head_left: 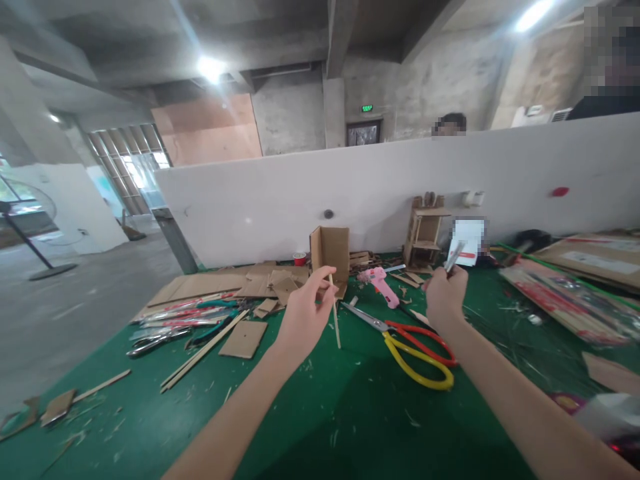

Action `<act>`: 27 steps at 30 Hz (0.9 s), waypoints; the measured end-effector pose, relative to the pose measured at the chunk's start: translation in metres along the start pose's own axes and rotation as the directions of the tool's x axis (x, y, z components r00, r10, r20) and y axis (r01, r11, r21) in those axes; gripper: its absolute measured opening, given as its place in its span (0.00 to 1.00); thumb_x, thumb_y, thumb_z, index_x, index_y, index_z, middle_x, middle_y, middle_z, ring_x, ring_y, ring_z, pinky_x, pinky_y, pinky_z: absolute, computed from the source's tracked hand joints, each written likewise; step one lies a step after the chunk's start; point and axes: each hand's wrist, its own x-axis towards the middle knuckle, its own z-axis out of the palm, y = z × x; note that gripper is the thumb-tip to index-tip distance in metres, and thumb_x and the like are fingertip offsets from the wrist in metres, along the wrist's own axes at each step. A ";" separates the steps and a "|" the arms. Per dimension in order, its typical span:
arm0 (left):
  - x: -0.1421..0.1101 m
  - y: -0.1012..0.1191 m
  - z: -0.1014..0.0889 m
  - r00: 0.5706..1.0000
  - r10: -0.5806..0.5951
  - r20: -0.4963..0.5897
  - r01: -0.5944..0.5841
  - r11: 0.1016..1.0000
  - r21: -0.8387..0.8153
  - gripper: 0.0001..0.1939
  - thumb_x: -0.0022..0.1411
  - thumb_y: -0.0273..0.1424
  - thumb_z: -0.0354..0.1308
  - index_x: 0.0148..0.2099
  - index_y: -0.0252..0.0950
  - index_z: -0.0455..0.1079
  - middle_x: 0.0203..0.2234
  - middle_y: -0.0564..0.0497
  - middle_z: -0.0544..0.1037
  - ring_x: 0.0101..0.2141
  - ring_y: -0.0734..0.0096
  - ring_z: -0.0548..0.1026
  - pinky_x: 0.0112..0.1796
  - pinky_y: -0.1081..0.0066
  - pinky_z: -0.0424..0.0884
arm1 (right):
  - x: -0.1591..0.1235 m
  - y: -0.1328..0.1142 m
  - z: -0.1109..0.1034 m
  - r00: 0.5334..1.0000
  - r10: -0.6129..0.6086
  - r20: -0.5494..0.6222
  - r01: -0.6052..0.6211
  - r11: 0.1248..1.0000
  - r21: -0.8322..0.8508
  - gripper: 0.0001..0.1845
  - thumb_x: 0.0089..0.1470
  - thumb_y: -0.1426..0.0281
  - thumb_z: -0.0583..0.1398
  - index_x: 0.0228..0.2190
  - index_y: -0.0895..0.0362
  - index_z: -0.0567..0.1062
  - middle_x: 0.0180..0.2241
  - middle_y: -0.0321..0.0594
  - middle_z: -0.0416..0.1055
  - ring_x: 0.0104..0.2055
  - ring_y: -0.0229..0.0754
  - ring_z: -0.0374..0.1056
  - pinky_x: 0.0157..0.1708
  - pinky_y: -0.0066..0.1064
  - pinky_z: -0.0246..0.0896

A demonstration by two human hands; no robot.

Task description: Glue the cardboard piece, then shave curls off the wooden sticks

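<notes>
My left hand [304,311] pinches a thin wooden stick [335,315] between thumb and fingers, holding it almost upright above the green table [320,413]. My right hand [443,293] is closed round a grey utility knife [454,257] whose tip points up and away. Between the two hands lie large scissors with red and yellow handles [410,347]. A pink glue gun [384,285] lies just beyond them.
Cardboard scraps and a folded cardboard piece [330,252] sit at the back, with a small wooden model [424,235] against the white partition [390,187]. Packaged tools [185,320] and long sticks [205,350] lie left. Flat boxes [575,293] lie right. Other people stand behind the partition.
</notes>
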 end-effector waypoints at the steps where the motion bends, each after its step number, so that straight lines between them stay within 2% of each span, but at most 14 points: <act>1: 0.000 -0.001 0.000 1.000 -0.005 0.002 0.005 1.000 -0.001 0.16 0.64 0.32 0.45 0.53 0.41 0.58 0.35 0.49 0.74 0.33 0.71 0.74 0.31 0.74 0.70 | -0.005 -0.005 0.003 1.000 0.003 -0.003 -0.003 0.999 0.047 0.18 0.55 0.65 0.38 0.47 0.55 0.48 0.33 0.39 0.59 0.24 0.36 0.59 0.22 0.29 0.57; 3: 0.001 -0.002 -0.002 1.000 -0.016 0.003 0.016 1.000 -0.001 0.16 0.64 0.32 0.45 0.54 0.42 0.57 0.36 0.49 0.74 0.33 0.71 0.74 0.32 0.73 0.70 | -0.019 -0.015 0.009 0.999 -0.016 0.028 0.013 0.994 0.112 0.15 0.55 0.64 0.40 0.44 0.54 0.53 0.31 0.36 0.59 0.22 0.34 0.57 0.21 0.27 0.56; 7: 0.002 -0.004 -0.004 1.000 -0.018 -0.020 0.018 1.000 -0.006 0.19 0.64 0.32 0.45 0.57 0.42 0.54 0.35 0.49 0.74 0.33 0.71 0.74 0.33 0.72 0.71 | -0.056 -0.028 0.012 0.967 -0.123 0.225 0.084 0.981 0.174 0.13 0.53 0.61 0.48 0.36 0.53 0.63 0.26 0.34 0.62 0.22 0.34 0.58 0.21 0.27 0.56; 10: 0.001 -0.001 -0.006 1.000 -0.014 -0.009 0.014 1.000 0.003 0.19 0.63 0.31 0.46 0.57 0.41 0.54 0.35 0.49 0.74 0.32 0.71 0.74 0.33 0.72 0.70 | -0.082 -0.024 0.004 0.895 -0.252 0.368 0.247 0.967 0.062 0.16 0.55 0.60 0.46 0.39 0.55 0.66 0.27 0.38 0.66 0.28 0.39 0.63 0.28 0.31 0.59; 13: 0.000 0.005 -0.006 0.999 -0.004 0.034 0.003 0.999 0.042 0.18 0.63 0.32 0.46 0.55 0.41 0.56 0.34 0.50 0.74 0.31 0.71 0.74 0.31 0.73 0.69 | -0.094 -0.016 -0.012 0.801 -0.315 0.509 0.421 0.901 -0.105 0.19 0.56 0.62 0.45 0.43 0.56 0.66 0.34 0.43 0.70 0.36 0.44 0.66 0.36 0.35 0.59; 15: 0.000 0.008 -0.007 0.998 0.008 0.056 -0.012 0.997 0.072 0.17 0.63 0.32 0.46 0.55 0.42 0.56 0.33 0.50 0.75 0.31 0.71 0.74 0.30 0.74 0.69 | -0.094 -0.013 -0.024 0.775 -0.340 0.532 0.498 0.847 -0.184 0.18 0.57 0.61 0.45 0.42 0.56 0.67 0.36 0.44 0.71 0.37 0.45 0.67 0.36 0.35 0.58; 19: 0.000 0.006 -0.006 0.999 0.011 0.049 -0.014 0.998 0.066 0.17 0.63 0.32 0.46 0.55 0.42 0.56 0.33 0.50 0.74 0.30 0.71 0.74 0.29 0.74 0.68 | -0.088 -0.016 -0.041 0.741 -0.365 0.563 0.600 0.736 -0.312 0.17 0.56 0.56 0.47 0.34 0.53 0.69 0.26 0.38 0.71 0.26 0.40 0.66 0.25 0.29 0.52; 24: 0.001 0.000 -0.005 1.000 -0.016 -0.013 0.016 1.000 0.010 0.16 0.63 0.32 0.47 0.53 0.41 0.57 0.34 0.49 0.73 0.30 0.71 0.74 0.29 0.74 0.69 | -0.087 -0.014 -0.044 0.755 -0.347 0.556 0.639 0.583 -0.502 0.24 0.51 0.47 0.48 0.22 0.52 0.68 0.18 0.34 0.66 0.19 0.38 0.60 0.20 0.28 0.41; 27: 0.002 -0.002 -0.005 0.999 -0.022 -0.034 0.022 1.000 -0.010 0.15 0.62 0.32 0.47 0.52 0.40 0.58 0.36 0.49 0.72 0.29 0.73 0.74 0.29 0.74 0.70 | -0.090 -0.012 -0.044 0.724 -0.377 0.577 0.681 0.523 -0.512 0.25 0.50 0.46 0.49 0.19 0.53 0.66 0.16 0.34 0.65 0.19 0.38 0.60 0.20 0.28 0.40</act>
